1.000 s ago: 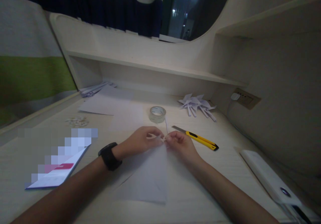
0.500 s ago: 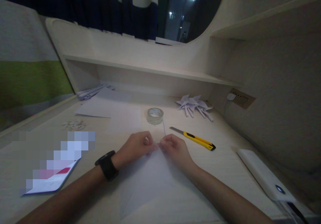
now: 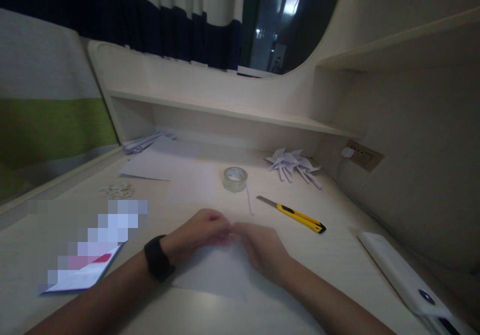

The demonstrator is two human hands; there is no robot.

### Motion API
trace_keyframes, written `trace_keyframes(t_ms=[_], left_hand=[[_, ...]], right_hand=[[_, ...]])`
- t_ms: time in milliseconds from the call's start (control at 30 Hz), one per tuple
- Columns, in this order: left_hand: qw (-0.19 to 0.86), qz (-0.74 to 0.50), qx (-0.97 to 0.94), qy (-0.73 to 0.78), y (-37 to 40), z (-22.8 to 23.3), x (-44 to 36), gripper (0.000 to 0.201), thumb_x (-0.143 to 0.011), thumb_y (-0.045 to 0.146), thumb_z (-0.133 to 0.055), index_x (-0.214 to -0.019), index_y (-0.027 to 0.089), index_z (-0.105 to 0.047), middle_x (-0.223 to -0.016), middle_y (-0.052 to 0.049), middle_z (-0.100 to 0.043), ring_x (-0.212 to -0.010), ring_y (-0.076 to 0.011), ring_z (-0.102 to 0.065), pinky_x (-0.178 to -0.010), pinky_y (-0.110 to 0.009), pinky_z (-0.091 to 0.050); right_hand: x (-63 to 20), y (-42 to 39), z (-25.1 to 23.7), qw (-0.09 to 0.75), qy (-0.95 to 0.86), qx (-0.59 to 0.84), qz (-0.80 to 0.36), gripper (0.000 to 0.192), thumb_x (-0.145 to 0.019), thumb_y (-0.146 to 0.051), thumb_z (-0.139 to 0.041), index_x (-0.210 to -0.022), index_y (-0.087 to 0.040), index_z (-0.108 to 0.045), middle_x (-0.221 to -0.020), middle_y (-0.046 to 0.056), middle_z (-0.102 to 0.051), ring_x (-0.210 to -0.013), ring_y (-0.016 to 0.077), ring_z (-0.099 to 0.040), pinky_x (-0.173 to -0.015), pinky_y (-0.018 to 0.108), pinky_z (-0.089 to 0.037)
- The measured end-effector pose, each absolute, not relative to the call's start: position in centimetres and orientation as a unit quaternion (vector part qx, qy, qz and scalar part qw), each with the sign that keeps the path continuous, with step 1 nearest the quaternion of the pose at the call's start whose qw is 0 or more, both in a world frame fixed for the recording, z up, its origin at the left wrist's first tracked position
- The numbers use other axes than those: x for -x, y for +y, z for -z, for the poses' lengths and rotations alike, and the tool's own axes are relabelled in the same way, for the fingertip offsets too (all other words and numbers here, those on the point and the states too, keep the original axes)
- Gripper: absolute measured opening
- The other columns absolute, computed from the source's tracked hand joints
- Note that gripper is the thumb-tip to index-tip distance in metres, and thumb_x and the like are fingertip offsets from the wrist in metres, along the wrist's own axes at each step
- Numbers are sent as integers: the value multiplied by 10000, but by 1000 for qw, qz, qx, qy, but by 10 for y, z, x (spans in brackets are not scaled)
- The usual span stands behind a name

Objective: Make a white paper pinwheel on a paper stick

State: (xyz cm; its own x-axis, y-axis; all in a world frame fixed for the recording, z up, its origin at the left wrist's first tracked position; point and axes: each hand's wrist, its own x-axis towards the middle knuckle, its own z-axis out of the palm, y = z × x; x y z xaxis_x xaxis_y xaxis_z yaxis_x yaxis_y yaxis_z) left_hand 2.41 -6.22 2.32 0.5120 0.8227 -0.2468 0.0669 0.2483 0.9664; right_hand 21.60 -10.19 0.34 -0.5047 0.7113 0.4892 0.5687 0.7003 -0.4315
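A sheet of white paper [image 3: 212,272] lies on the desk beneath my hands, its far edge hidden by my fingers. My left hand [image 3: 204,230], below a wrist with a black watch [image 3: 159,259], is closed on that far edge. Against it, fingertips meeting, my right hand [image 3: 260,247] also grips the paper; its fingers are slightly blurred. Just beyond stands a roll of clear tape [image 3: 235,180], with a thin white strip [image 3: 249,200] beside it. A yellow utility knife [image 3: 300,218], blade out, rests to the right of my right hand.
Paper pinwheels [image 3: 292,167] lie at the back right. Flat paper sheets [image 3: 157,160] and rolled paper [image 3: 144,144] occupy the back left, near a pile of small pale pieces [image 3: 117,191]. A phone [image 3: 80,277] sits left, a white power bank [image 3: 397,270] right.
The paper's near edge has moved up toward my hands, so less of the sheet shows flat. My fingers have closed in together. The view has shifted slightly.
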Motion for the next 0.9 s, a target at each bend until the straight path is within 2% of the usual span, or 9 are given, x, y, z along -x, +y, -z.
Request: trace_keyframes(t_ms=[133,333,433,533,900], left_hand=[[703,-253,-535,394,-63,-18,-16,275,-692,382,-727,-725,119,-657,-761,-59,-687,-744,-171,-649,-741,-303,-509],[702,-242,-541,394,-68,-16,-5,327,-708,412,-726,-840,114,-695,-960,-136,-715,-775,-193,-673,-601,-244,-505],[697,-232,-557,387,-71,-19,-5,320,-706,398,-730,-847,112,-709,-960,-142,-718,-789,-212,-681,-572,-236,-500],[686,-226,-574,385,-72,-21,-6,316,-712,390,-721,-864,113,-721,-943,-140,-722,-808,-227,-684,-565,-236,-500],[668,-215,-601,382,-74,-28,-6,312,-725,391,-696,-873,120,-734,-885,-130,-728,-823,-243,-684,-578,-253,-518]], right_hand=[[-218,-99,1,321,-864,380,-79,264,-922,-194,-401,-1080,-209,-611,-986,71,-710,-893,173,-670,-803,262,-497],[-224,-90,2,352,-854,383,-21,210,-910,-212,-433,-974,-203,-633,-882,79,-701,-825,184,-648,-779,291,-497],[-225,-91,-9,368,-868,334,0,184,-896,-187,-453,-916,-205,-635,-825,77,-681,-814,196,-615,-762,324,-492],[-224,-93,-18,378,-877,298,8,190,-883,-142,-458,-936,-192,-634,-820,83,-658,-808,200,-577,-728,341,-485],[-223,-95,-16,365,-885,288,11,218,-854,-79,-449,-939,-164,-630,-814,85,-624,-787,194,-531,-695,335,-474]])
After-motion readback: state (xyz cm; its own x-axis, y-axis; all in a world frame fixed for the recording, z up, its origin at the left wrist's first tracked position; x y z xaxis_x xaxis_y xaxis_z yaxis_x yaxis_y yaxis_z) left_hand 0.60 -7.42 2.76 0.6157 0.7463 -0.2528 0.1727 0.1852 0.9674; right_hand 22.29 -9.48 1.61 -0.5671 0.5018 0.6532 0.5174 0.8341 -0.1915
